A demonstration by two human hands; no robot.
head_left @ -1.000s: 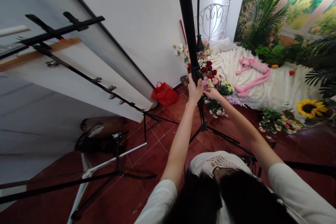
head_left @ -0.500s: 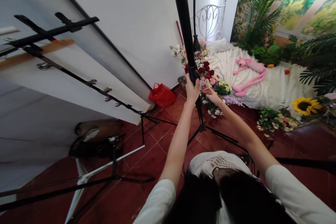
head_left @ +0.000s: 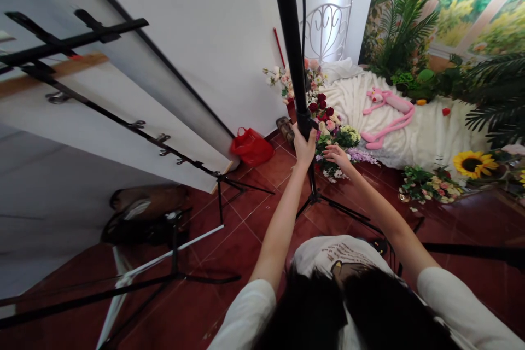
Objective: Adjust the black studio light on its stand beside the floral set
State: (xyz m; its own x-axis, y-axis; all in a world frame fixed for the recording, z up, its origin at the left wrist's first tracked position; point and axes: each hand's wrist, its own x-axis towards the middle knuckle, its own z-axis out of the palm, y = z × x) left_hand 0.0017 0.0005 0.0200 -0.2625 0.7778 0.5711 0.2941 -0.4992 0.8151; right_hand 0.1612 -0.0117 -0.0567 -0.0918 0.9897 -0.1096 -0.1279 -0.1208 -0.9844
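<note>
A black light stand rises in front of me, its legs spread on the red tiles. My left hand is wrapped round its pole just below a joint collar. To the right of the pole, my right hand has its fingers apart and holds nothing. A thin black cable hangs beside the upper pole. Behind both hands lie bunches of artificial flowers in red, pink, white and purple.
A red bag sits by the wall. Clips hang on a black bar at left, above other stand legs. At right are a pink plush toy on a white blanket, a sunflower and palm leaves.
My right hand has moved a little away from the pole, and its fingers have spread. My left hand stays on the pole. The view has shifted slightly.
</note>
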